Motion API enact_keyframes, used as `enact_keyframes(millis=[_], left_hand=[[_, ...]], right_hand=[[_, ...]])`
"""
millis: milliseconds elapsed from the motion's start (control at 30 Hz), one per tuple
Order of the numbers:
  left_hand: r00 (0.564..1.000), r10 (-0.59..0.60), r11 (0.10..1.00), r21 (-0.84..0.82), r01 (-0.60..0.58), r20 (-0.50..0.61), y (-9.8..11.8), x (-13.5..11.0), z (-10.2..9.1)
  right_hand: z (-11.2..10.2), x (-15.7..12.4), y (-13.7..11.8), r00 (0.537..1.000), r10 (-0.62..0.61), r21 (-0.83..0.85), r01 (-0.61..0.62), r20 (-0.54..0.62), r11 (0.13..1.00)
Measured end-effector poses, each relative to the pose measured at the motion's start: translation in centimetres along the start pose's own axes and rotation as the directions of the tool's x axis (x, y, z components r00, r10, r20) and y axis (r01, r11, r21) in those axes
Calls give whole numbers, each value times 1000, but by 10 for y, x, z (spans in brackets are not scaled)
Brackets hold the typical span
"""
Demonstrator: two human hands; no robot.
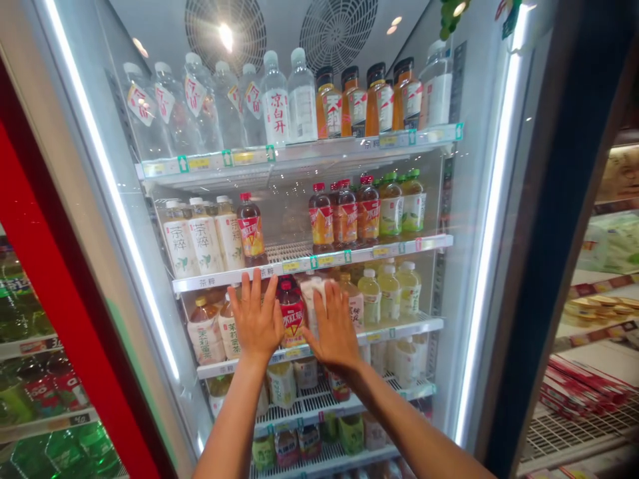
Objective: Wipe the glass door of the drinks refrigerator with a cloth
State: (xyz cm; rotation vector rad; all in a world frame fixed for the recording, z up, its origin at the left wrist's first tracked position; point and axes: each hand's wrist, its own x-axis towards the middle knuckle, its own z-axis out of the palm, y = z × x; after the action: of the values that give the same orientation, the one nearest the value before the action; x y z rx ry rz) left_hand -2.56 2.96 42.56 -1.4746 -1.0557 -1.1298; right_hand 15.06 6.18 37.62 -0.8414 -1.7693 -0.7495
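Wire shelf [294,251], left hand [255,324], right hand [333,334], bottle [292,314]

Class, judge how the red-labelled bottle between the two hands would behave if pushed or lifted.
The red-labelled bottle looks full of dark drink, so probably heavy for its size. Tall and narrow on the shelf, it may tip if pushed near the cap. Neighbouring bottles stand close and would likely check a fall.

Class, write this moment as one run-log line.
scene: open drinks fridge | left hand: open, beside red-label bottle | right hand: flat on white-label bottle | shelf: third from top
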Motion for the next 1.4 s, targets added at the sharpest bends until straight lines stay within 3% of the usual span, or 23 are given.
enact_keyframes(millis=[67,100,267,333,500,567,700,767,833,933,1000,1067,1167,1233,1300,1400], left_hand=[[1000,-4,1000,-1,4,3,0,0,-1],[1000,-3,1000,-2,3,4,0,0,-1],[1000,-3,1000,-7,3,-5,0,0,-1],[1000,-6,1000,-9,6,-5,0,0,0],[1000,2,1000,-17,-2,-20,0,1,0],[1000,8,1000,-13,-8,-21,0,2,-1],[999,13,1000,-5,-13,-29,0,3,-1],[1000,11,1000,-7,-11,-23,0,3,-1],[1000,5,1000,-9,-5,-17,1,2,-1],[1000,-4,1000,-12,3,-13,1,1,-1],[1000,-6,1000,-21,5,-5,0,0,-1],[1000,-5,999,-34,5,0,0,-1,-1],[1000,-6,999,-41,6,-6,-1,0,0],[1000,-1,999,-35,1,-7,-1,0,0],[1000,2,1000,-28,-2,-6,0,0,0],[1000,-3,1000,-30,3,-6,0,0,-1]], right_hand=[[6,-28,-3,999,-44,-11,43,-8,999],[6,-27,-2,999,-53,-14,53,-7,998],[-16,68,19,998,52,-33,-53,-19,998],[-21,76,26,996,82,-40,-83,-25,996],[-10,-7,17,999,24,-21,-24,37,999],[-10,-10,16,999,-10,-24,11,47,1000],[-25,65,24,998,64,-39,-64,15,997],[-28,85,22,995,97,-44,-97,-5,994],[-23,65,13,995,96,-34,-96,5,995],[-8,-1,-5,999,33,-20,-33,-1,999],[-1,-19,-11,1000,-5,-24,5,-1,1000],[-3,4,-8,1000,2,-29,-2,18,1000],[-13,76,1,998,65,-42,-65,7,997],[-16,96,3,996,87,-41,-87,-15,995],[-12,72,-3,996,90,-25,-90,4,996],[2,-9,-17,999,34,-12,-34,41,999]])
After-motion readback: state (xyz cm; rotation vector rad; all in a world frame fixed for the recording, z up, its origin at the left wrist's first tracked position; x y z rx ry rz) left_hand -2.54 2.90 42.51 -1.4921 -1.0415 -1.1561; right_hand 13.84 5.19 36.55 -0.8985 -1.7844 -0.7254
